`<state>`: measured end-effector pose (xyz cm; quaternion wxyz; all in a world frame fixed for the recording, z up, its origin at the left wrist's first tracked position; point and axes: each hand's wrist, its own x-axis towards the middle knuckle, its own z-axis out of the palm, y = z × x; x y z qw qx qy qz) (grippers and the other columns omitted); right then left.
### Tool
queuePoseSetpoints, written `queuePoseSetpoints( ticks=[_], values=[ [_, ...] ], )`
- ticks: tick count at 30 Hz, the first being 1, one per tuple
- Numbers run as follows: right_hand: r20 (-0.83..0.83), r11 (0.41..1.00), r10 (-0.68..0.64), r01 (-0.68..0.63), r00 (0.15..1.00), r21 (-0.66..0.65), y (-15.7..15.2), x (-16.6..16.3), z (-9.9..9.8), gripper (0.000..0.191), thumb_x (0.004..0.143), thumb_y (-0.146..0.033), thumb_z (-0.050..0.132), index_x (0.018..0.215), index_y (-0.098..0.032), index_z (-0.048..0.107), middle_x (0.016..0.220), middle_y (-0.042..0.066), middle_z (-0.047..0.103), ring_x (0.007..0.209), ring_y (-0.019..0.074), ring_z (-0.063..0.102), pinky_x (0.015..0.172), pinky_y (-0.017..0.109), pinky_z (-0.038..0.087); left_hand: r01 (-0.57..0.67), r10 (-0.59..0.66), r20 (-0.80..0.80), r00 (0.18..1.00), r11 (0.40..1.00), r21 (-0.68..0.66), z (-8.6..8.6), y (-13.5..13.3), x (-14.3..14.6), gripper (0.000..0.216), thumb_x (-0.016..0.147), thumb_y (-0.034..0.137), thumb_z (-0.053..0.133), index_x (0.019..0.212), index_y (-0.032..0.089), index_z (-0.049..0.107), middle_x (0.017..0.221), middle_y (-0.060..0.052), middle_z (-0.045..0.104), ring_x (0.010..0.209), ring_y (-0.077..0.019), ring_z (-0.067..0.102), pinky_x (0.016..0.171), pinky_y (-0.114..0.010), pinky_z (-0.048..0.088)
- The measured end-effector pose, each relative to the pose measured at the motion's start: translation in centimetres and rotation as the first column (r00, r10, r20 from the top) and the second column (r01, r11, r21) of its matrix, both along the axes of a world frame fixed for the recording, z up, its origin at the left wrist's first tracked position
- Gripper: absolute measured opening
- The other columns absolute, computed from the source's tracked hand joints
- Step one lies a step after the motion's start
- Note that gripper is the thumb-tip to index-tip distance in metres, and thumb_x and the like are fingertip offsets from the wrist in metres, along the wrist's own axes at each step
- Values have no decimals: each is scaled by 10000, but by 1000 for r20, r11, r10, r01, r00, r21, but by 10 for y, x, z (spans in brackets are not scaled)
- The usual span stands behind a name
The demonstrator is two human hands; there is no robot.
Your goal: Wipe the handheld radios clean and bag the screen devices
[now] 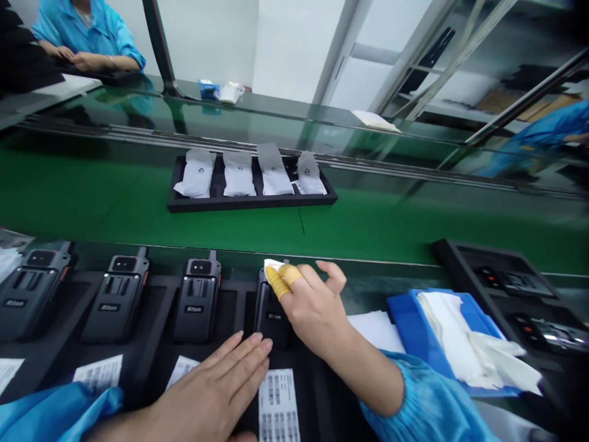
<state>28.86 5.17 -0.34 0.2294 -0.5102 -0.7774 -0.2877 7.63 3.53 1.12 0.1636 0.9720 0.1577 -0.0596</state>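
Observation:
A black handheld radio (267, 319) marked Riton lies back up in a black foam tray (232, 368). My right hand (317, 307), with yellow covers on two fingers, pinches a small white wipe (272, 264) against the radio's top end. Those fingers hide much of the upper radio. Flat and outstretched, my left hand (218, 383) reaches beside the radio's lower end, its fingers apart from the wipe. A printed barcode label sheet (278, 399) lies just below the radio. Further left are several similar radios, including one nearby (197, 301), with label sheets below them.
On the green belt (377, 215) stands a black tray (253, 201) of white pouches (239, 175). To the right, a blue bin (405, 319) holds white cloths (455, 344), beside another dark tray (464, 264) with devices. Across the line sits a person in blue (105, 37).

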Motion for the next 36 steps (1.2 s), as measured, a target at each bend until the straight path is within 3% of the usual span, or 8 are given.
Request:
queuePoseSetpoints(
  ticks=[6,18,21,25,28,32,36],
  values=[
    [28,1000,-29,29,999,9,-8,7,-10,281,822,-50,451,641,-189,615,720,20,597,769,162,460,950,424,194,-16,16,27,999,1000,-22,2,0,0,624,846,300,560,1406,122,349,1476,-119,287,1356,-252,295,1122,-390,263],
    [27,982,-177,174,984,66,-17,28,-6,311,835,-40,433,630,-194,610,763,16,628,781,141,490,947,403,205,-51,46,-40,998,990,-132,5,0,5,646,819,264,562,1414,148,337,1493,-113,230,1369,-259,250,1127,-411,235],
    [-21,996,-86,87,996,36,-15,23,-2,275,850,-80,468,681,-217,636,814,-6,650,815,133,503,956,397,186,-42,35,-59,998,992,-115,5,0,5,632,827,267,555,1410,145,346,1490,-120,224,1369,-268,246,1121,-428,243],
    [-23,995,45,-47,999,-90,-10,17,0,234,872,-125,499,951,-270,664,859,-45,667,818,121,512,967,390,141,-34,30,-37,999,996,-86,6,0,4,635,832,269,552,1414,138,334,1490,-118,230,1369,-260,248,1117,-425,257],
    [4,991,52,-51,999,-123,-9,26,-1,246,885,-120,474,864,-258,676,842,-41,667,811,123,510,970,399,130,-35,31,-35,999,994,-100,7,0,3,634,825,264,564,1407,133,347,1483,-120,258,1363,-263,267,1120,-418,259],
    [62,996,-64,68,996,-60,-11,43,-2,293,875,-73,436,772,-221,667,824,-9,666,814,138,509,960,403,156,-36,36,-1,999,996,-81,6,0,3,641,833,276,566,1414,133,334,1493,-114,241,1374,-256,241,1131,-405,236],
    [-5,986,-162,163,987,37,-8,35,-2,273,867,-79,446,787,-216,668,820,12,653,768,145,493,940,405,189,-40,37,-31,999,997,-70,4,-1,3,635,827,272,571,1406,129,354,1480,-121,261,1357,-269,278,1118,-419,264]
  ],
)
